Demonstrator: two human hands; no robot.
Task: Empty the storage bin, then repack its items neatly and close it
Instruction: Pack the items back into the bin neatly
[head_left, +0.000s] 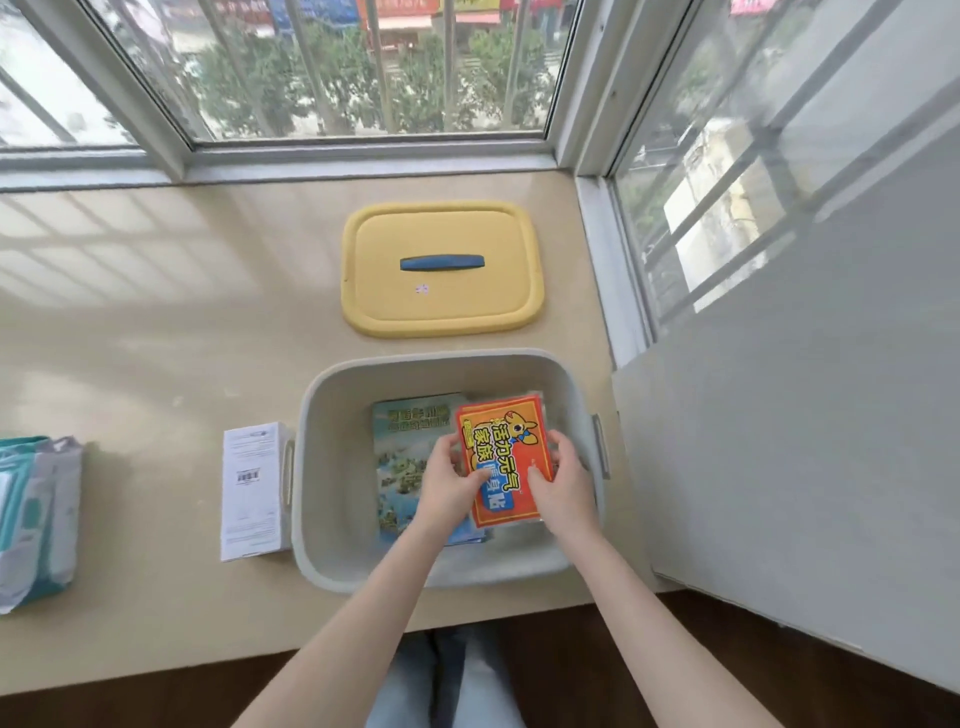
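Observation:
A pale grey storage bin (332, 525) stands open near the sill's front edge. Inside it lies a blue-green book (402, 441) along the left side. Over the bin's right half, both hands hold a stack of orange-red packets (501, 441). My left hand (449, 480) grips the stack's lower left edge, thumb on top. My right hand (563, 480) grips the lower right edge. The yellow lid (441, 296) with a blue handle (441, 262) lies flat beyond the bin.
A white box (254, 488) with a barcode sits against the bin's left wall. Teal-and-white soft packs (36, 519) lie at the far left. Window frames bound the sill behind and at the right (618, 291). Bare sill stretches left of the lid.

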